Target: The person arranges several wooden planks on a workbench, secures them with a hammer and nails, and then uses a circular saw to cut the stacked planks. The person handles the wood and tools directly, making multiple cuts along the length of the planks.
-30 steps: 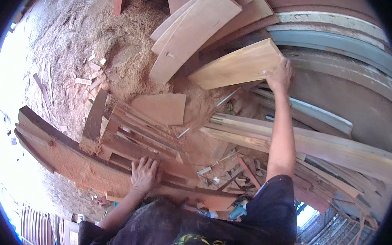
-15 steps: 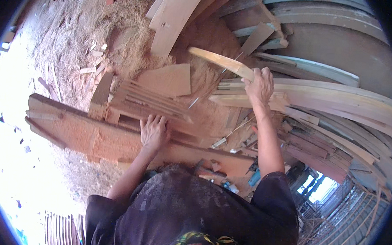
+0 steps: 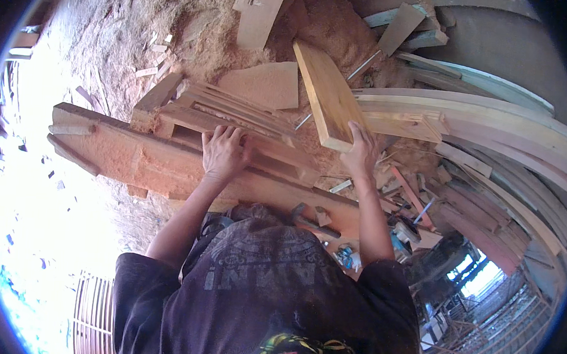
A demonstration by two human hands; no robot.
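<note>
My right hand (image 3: 360, 149) is closed on the near end of a thick, pale yellow wooden board (image 3: 329, 93), whose broad face is turned up. The board slants away to the far left, above the sawdust. My left hand (image 3: 224, 153) has its fingers bent over the near edge of a slatted wooden piece (image 3: 248, 120) with long slots. That piece rests on a heavy wooden beam (image 3: 118, 152) dusted with sawdust, lying across in front of me.
Sawdust (image 3: 198, 28) and offcuts cover the ground ahead. Long curved boards (image 3: 479, 120) are stacked at the right. A flat wood panel (image 3: 263, 84) lies beyond the slatted piece. Near my right forearm are a blue power tool (image 3: 401, 241) and a dark hand tool (image 3: 316, 223).
My right hand has come nearer and slightly left, turning the board so its broad face shows. My left hand stays at the slatted piece. The whole view has shifted a little.
</note>
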